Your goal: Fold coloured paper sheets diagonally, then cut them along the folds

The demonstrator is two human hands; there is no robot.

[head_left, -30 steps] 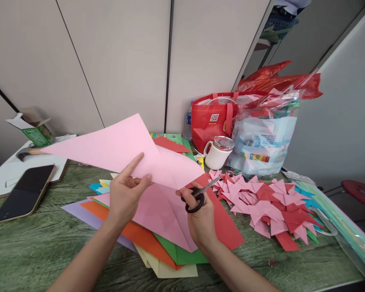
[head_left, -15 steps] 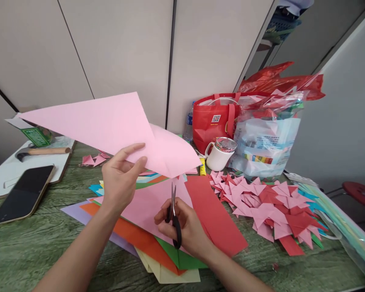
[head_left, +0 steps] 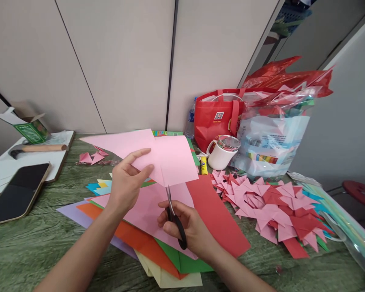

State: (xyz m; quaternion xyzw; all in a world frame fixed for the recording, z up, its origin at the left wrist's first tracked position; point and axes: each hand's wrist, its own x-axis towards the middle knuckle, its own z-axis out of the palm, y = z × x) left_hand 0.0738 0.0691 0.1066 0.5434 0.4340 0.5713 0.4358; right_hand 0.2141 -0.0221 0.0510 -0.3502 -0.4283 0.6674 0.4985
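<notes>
Held up in the middle is a sheet of pink paper (head_left: 173,156), its left part angled back and its right part facing me. My left hand (head_left: 129,174) pinches its lower left edge between thumb and fingers. The black-handled scissors (head_left: 175,222) are in my right hand (head_left: 187,227), fingers through the handles. Their blades point up, with the tips at the sheet's lower edge. Below both hands lies a fanned stack of coloured paper: a pink sheet (head_left: 146,207), a red sheet (head_left: 215,219), an orange sheet (head_left: 140,241) and others.
To the right lies a heap of folded pink and red paper pieces (head_left: 270,211). Behind stand a white mug (head_left: 220,156), a glue stick (head_left: 203,165), a red bag (head_left: 213,121) and a filled plastic bag (head_left: 270,138). A phone (head_left: 20,192) and hammer (head_left: 39,148) lie left.
The pink sheet has come down and turned, so its raised left point sits lower and farther right. The scissors' tips have shifted slightly left and down against its lower edge.
</notes>
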